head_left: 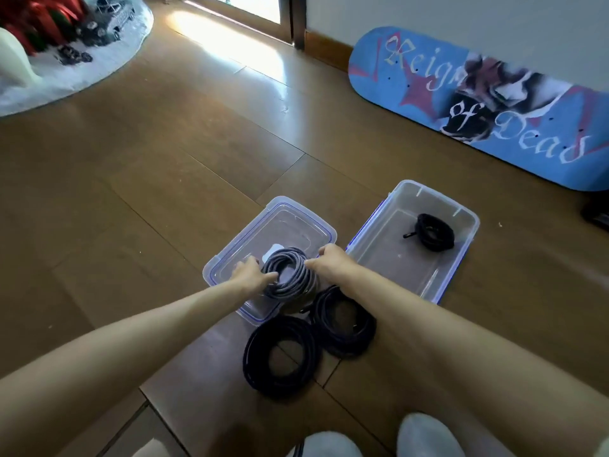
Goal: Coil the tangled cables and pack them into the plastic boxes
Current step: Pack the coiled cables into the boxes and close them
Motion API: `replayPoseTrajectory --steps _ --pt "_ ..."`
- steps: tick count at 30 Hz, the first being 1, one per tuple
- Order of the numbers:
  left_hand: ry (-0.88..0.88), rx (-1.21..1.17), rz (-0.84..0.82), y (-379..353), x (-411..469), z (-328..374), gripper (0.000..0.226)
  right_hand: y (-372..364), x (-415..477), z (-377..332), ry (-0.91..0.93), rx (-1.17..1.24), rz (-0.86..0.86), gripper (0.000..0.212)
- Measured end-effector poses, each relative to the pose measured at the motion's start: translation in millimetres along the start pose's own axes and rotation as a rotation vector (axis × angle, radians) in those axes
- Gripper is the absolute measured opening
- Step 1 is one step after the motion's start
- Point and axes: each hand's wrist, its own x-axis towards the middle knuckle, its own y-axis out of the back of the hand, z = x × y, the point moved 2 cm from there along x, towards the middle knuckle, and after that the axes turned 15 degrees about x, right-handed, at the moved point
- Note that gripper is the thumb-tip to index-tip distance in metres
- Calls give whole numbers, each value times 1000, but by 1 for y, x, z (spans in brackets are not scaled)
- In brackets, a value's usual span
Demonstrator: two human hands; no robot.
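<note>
Over the near half of the left box (298,206), both hands hold the grey coil (298,278). The left hand (250,273) grips its left side with curled fingers, and the right hand (329,260) pinches its far right side. I cannot tell if the coil already rests on the box bottom. On the floor just before this box lie a black coil (255,356) and a second black coil (364,328). The right box (469,221) beside it holds a small coil (443,239). I judge the cable is soft, light and springy. Its loops want to open, so it is better to hold opposite sides, all loops together.
</note>
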Motion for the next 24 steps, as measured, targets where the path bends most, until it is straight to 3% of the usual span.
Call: replayPoseTrajectory --steps 3,9,19,24 --pt "93 -108 -97 -9 13 -6 72 -8 10 3 -37 25 -21 28" --pt "113 -292 -134 -9 24 -7 39 -22 21 12 -184 168 -78 56" --pt "117 -445 -172 -4 19 -5 26 -25 19 9 -194 334 -79 70" --pt "34 -587 -112 21 21 -1 20 -21 14 -3 -161 454 -127 63"
